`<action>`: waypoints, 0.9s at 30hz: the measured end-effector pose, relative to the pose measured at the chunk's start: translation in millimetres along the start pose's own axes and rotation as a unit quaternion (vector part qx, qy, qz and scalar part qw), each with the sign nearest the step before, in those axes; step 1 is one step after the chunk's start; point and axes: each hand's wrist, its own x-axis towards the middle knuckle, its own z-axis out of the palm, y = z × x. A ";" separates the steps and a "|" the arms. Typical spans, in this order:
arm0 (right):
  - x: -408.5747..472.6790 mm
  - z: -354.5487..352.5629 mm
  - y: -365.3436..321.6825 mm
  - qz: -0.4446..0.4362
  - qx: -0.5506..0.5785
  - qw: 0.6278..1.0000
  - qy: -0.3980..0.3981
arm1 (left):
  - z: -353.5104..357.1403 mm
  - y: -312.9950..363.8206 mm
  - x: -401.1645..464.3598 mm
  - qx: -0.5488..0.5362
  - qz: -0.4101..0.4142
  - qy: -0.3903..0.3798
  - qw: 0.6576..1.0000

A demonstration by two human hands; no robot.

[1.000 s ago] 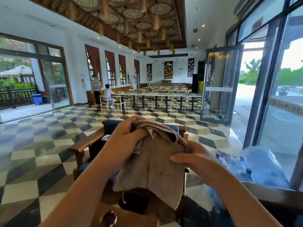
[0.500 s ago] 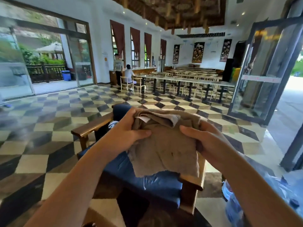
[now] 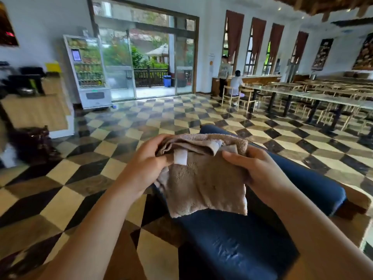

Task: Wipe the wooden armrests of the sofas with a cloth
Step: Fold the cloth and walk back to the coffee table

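Note:
Both my hands hold a folded brown cloth (image 3: 203,180) in front of me, above a sofa with blue cushions (image 3: 242,239). My left hand (image 3: 147,164) grips the cloth's left edge beside its white label. My right hand (image 3: 254,168) grips the right edge, thumb on top. A wooden armrest (image 3: 357,201) of the sofa shows at the right, past the blue cushion. The armrest on the left side is hidden behind my arms and the cloth.
Checkered tile floor (image 3: 113,142) spreads to the left and ahead. A vending fridge (image 3: 88,71) stands by the glass doors. A wooden counter (image 3: 34,110) is at the far left. Two people (image 3: 230,81) are near long dining tables (image 3: 314,96) at the right.
My view has swung to the left, bringing the vending fridge and glass doors into sight. The cloth is folded more compactly between my hands, with its white label now showing.

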 end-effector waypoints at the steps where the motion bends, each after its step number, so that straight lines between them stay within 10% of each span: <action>1: 20.7 -0.3 6.5 0.000 -0.008 1.000 -0.013 | -5.6 -9.1 10.0 0.001 -0.002 0.014 1.000; 13: 255.0 86.7 65.7 0.002 0.017 0.968 -0.249 | -103.4 -78.7 79.1 0.089 -0.037 0.223 0.970; 27: 397.1 329.5 154.3 -0.016 -0.034 0.806 -0.591 | -198.7 -135.2 27.8 0.271 -0.178 0.541 0.776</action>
